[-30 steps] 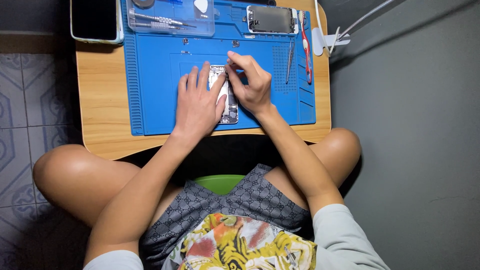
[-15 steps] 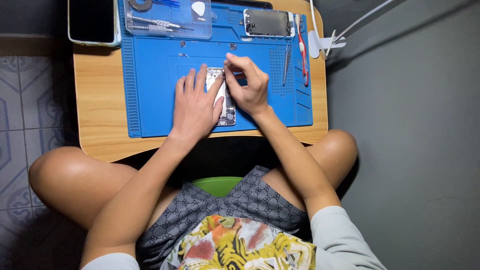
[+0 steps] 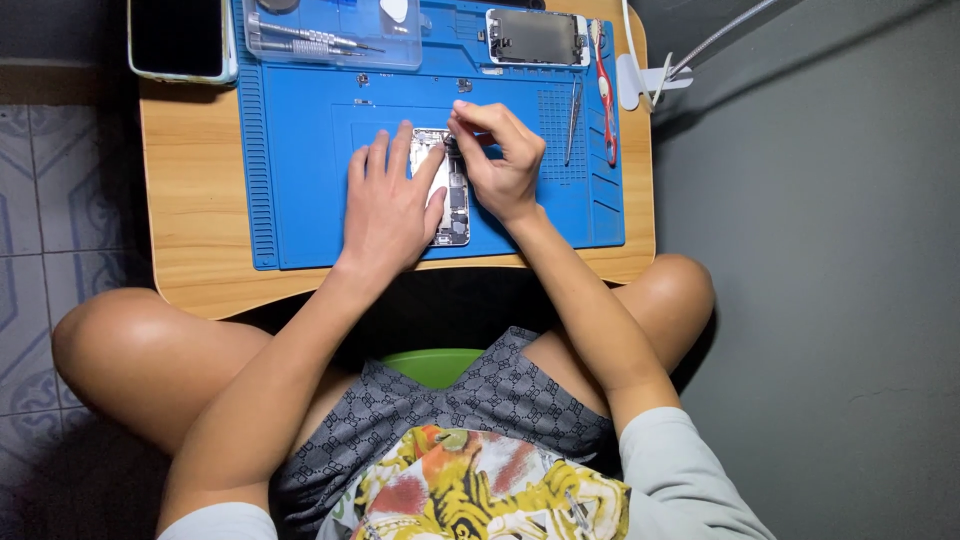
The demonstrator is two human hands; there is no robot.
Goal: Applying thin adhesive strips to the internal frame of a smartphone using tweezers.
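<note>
An opened phone body (image 3: pixel 452 205) lies on a blue work mat (image 3: pixel 300 180), its insides showing. My left hand (image 3: pixel 390 205) rests flat on it, fingers spread, covering its left side. My right hand (image 3: pixel 500 160) is curled at the phone's top right corner, fingertips pinched on a thin blue-tipped tool (image 3: pixel 490 133) that points at the phone's upper end. The tool is mostly hidden by my fingers.
The mat sits on a small wooden table (image 3: pixel 190 250). At the back are a clear tray with screwdrivers (image 3: pixel 330 30), a detached phone screen (image 3: pixel 535 38), tweezers (image 3: pixel 573 120), a red-handled tool (image 3: pixel 605 90) and a dark-screened phone (image 3: pixel 180 38). A white lamp clamp (image 3: pixel 640 78) grips the right edge.
The view has shifted slightly. My right hand has made a small move at the phone's top end; my left hand stays pressed on the phone.
</note>
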